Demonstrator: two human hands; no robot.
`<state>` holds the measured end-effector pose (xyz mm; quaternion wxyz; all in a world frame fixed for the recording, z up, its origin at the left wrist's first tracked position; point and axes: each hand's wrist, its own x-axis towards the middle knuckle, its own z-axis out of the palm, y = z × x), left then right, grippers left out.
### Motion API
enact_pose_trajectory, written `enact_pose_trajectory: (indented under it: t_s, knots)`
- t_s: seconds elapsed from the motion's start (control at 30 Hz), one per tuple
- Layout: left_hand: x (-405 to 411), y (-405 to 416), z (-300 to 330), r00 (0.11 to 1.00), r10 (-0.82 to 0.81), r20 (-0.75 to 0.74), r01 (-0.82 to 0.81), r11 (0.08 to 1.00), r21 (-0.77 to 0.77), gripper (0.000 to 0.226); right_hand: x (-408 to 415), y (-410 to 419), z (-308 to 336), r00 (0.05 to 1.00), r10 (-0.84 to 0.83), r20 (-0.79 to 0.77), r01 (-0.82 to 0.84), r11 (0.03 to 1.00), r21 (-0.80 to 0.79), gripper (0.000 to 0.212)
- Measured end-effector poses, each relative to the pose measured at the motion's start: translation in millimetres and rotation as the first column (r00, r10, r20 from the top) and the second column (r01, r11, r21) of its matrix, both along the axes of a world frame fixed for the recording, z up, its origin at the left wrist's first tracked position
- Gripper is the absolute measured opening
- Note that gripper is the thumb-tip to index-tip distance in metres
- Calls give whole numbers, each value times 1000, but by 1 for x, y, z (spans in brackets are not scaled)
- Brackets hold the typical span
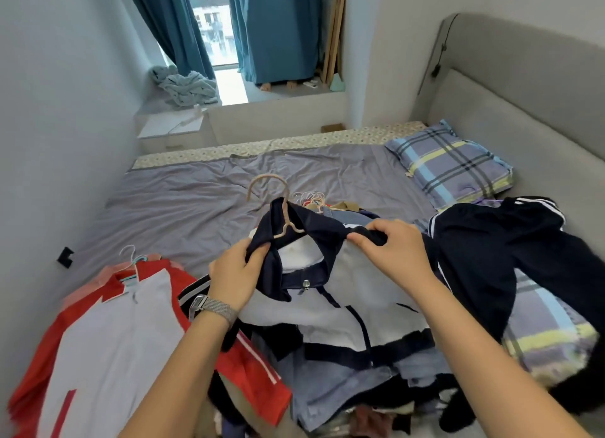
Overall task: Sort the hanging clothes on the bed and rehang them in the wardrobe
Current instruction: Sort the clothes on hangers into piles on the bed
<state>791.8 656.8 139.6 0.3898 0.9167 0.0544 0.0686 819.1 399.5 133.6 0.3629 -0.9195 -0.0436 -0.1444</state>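
Operator: Grip status, both hands?

Inspector: Left hand pinches the navy collar of the navy-and-white jacket at its left side. Right hand pinches the same collar at its right side, fingers curled over the fabric. The collar spans between the two hands; the jacket body hangs below and toward the near edge of the bed.

Operator: Hanger position?

Inspector: Beige hanger sits inside the collar, between the hands. Its hook rises above the collar and curves toward the left wall.

Operator: Orientation of the jacket?

Inspector: Long axis runs from the collar, facing the far edge of the bed, down to the hem at the near edge. Zip pull faces up.

Operator: Surroundings and open room?

Inspector: Red-and-white garment lies at the near left corner on a blue hanger. Dark tracksuit pieces lie at the right edge, beside the plaid pillow. More hangers and clothes lie just behind the collar. Bare grey sheet fills the far left half of the bed.
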Motion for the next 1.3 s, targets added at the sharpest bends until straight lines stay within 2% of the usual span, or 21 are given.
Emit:
enact_pose_trajectory:
  t_s: [0.2,0.33,0.43,0.53,0.63,0.9,1.07,1.2,1.3]
  knots:
    - [-64,14,61,995,33,95,-31,999,-21,41,-67,12,67,999,14,49,-13,1000,-17,42]
    - [-97,27,97,979,115,169,-111,993,-36,37,-86,25,98,991,109,81,-105,993,-52,46]
    - [-125,44,118,931,220,292,-241,970,38,28,-92,47,107,972,215,100,-214,977,-14,46]
    - [-151,59,146,835,298,462,-393,911,122,11,-97,75,117,940,317,127,-323,946,24,42]
    - [-168,82,165,806,310,504,-463,861,209,10,-110,105,123,904,405,137,-411,912,10,46]
    - [-212,184,143,830,395,394,-489,855,173,15,-134,208,106,862,502,71,-505,863,26,50]
    - [-221,269,122,866,403,295,-451,886,112,19,-137,296,94,885,461,61,-464,885,39,37]
    - [-217,341,103,901,377,214,-400,914,75,20,-135,362,80,909,418,5,-418,908,30,43]
    - [-202,381,92,919,356,168,-369,928,52,21,-132,397,68,915,403,-28,-402,915,42,38]
